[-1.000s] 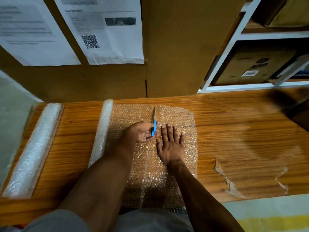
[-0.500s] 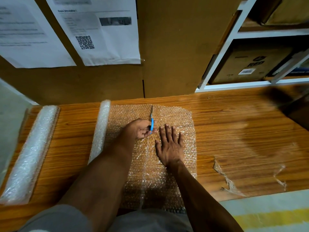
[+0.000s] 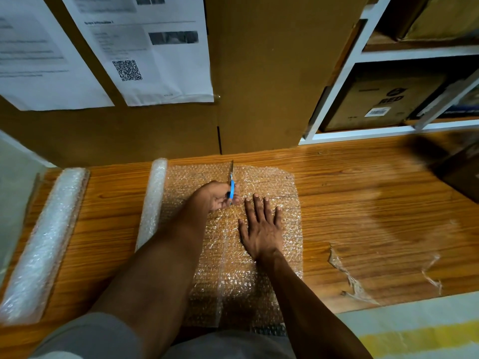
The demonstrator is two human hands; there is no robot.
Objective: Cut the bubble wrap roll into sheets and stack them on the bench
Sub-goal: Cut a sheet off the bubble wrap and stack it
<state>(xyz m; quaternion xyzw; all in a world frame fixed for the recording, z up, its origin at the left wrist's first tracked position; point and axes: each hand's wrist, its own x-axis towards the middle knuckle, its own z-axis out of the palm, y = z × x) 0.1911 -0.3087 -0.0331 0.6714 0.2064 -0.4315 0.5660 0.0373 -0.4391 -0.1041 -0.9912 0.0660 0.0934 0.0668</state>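
His left hand (image 3: 215, 196) grips blue scissors (image 3: 230, 186) near the far edge of the bubble wrap (image 3: 272, 182) unrolled on the table (image 3: 363, 203); right hand (image 3: 261, 229) presses flat. This cut looks nearly finished; the roll (image 3: 151, 203) remains.

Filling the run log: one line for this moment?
left hand: cutting with scissors | right hand: flat on bubble wrap | cut: near far edge

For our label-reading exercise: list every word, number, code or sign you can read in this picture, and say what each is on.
"RED": printed on the cardboard box on the white shelf.
Barcode sticker on that box: too small to read.
QR code on the right-hand paper sheet: a code, no words.
Print on both sheets, including the left paper sheet: blurred, unreadable.
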